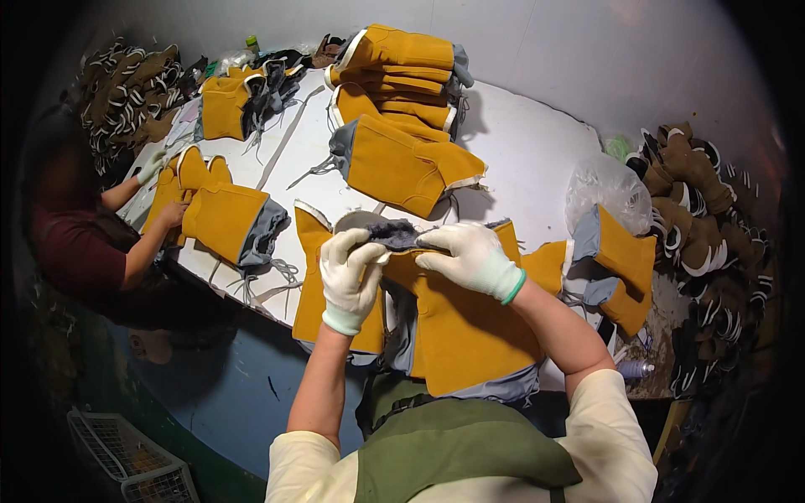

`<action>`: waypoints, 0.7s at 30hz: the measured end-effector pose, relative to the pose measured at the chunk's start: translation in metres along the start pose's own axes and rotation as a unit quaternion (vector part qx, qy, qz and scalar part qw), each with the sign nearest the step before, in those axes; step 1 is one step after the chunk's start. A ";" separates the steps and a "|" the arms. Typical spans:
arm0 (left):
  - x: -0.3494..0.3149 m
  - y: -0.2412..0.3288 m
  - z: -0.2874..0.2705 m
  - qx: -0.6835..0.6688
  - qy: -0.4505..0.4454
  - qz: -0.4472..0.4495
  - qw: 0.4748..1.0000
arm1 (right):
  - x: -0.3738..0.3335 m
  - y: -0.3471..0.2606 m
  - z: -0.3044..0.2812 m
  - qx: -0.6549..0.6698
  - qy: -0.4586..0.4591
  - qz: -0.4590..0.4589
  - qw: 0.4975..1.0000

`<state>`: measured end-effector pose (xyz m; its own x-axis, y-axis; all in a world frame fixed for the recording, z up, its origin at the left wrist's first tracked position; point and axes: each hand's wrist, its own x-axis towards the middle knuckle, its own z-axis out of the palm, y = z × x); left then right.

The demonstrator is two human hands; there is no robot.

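Note:
My left hand [348, 275], in a white knit glove, pinches the upper edge of a mustard-yellow boot upper [474, 331]. My right hand [471, 260], gloved the same way, grips that edge further right. Between my hands the dark grey fuzzy lining [392, 235] shows at the opening. The piece hangs over the table's near edge, with grey-blue cloth at its lower end. Under and beside my left hand lies a second yellow boot upper [310, 289]. Just beyond my hands rests another yellow boot upper [402, 163] with grey cords.
More uppers form a stack [402, 63] at the back of the white table [528, 159]. Right are yellow-and-grey pieces [620, 256], a clear plastic bag [608, 193] and a brown heap [696, 193]. At left a co-worker [84, 226] handles yellow uppers. A crate [130, 457] stands lower left.

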<state>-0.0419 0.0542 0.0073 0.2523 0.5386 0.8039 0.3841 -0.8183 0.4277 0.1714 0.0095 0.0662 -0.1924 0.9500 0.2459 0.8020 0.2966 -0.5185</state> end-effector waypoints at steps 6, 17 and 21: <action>0.008 -0.007 -0.005 -0.102 -0.103 -0.107 0.984 | 0.006 0.004 0.000 0.090 -0.071 0.073 0.991; 0.007 -0.024 -0.004 -0.133 -0.140 -0.190 0.963 | 0.015 -0.002 0.002 0.138 -0.089 0.131 0.978; 0.006 -0.040 0.001 -0.197 -0.166 -0.262 0.930 | 0.019 0.005 0.011 0.157 -0.080 0.118 0.977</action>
<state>-0.0552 0.0906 -0.0056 0.4081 0.8628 0.2985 0.1928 -0.4010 0.8956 0.1652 0.0305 0.0594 -0.1294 0.9912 -0.0284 0.6264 0.0595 -0.7772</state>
